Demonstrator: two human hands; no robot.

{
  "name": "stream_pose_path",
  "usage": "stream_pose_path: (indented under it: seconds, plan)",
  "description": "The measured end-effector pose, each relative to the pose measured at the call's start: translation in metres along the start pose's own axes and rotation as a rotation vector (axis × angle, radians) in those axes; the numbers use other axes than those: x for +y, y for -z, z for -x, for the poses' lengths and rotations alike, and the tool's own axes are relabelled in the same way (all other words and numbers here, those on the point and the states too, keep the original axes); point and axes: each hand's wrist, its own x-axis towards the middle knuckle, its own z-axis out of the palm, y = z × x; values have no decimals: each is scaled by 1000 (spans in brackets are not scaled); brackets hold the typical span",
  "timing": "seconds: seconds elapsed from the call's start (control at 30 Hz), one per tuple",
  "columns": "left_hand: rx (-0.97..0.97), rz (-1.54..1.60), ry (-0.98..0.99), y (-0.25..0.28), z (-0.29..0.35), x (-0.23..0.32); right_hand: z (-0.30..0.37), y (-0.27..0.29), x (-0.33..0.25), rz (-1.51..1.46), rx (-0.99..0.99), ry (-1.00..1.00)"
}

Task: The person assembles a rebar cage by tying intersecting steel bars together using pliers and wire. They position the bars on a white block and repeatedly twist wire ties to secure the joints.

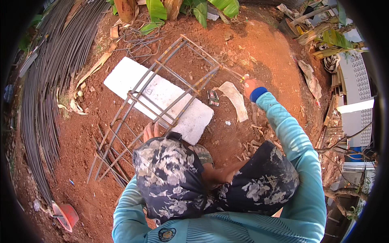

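A rebar cage (176,76), made of long steel bars joined by square stirrups, lies slanting across a white block (194,119) on the soil. My left hand (151,131) grips the near side of the cage beside my knee, which hides the palm. On the far right, my right hand (252,86) is closed around the yellow-marked handle of a thin tool (235,74), which looks like pincers. The tool's tip meets the cage's right far corner. A small dark packet (212,97) and a pale dry husk (234,99) lie between that hand and the block.
Long loose steel rods (44,81) lie piled along the left. Bent stirrups (142,42) rest beyond the block, near banana stems (126,10). An orange-red container (67,216) sits at the lower left. Dry branches (344,150) and grey patterned blocks (358,77) stand at right.
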Motion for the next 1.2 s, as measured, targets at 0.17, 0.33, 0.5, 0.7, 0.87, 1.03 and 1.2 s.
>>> stream_pose_path:
  seconds: [0.17, 0.33, 0.5, 0.7, 0.87, 1.03, 1.2]
  plan:
    - [318, -33, -57, -58, 7, -14, -32, 23, 17, 29, -261, 181]
    - [269, -56, -98, -70, 15, -24, -49, 42, 25, 95, -285, 173]
    - [227, -62, -56, -62, 20, -15, -59, 74, 11, 333, -336, 221]
    - [221, 39, -23, -59, 20, -16, -54, 97, -31, 514, -358, 60]
    - [197, 200, -51, -61, 11, -36, -41, 103, -65, 782, -226, 82]
    - [433, 617, 71, 19, -58, -34, -45, 108, -79, 924, -172, 169]
    - [171, 513, -193, 94, -211, 32, -36, 89, -51, 668, -2, 144]
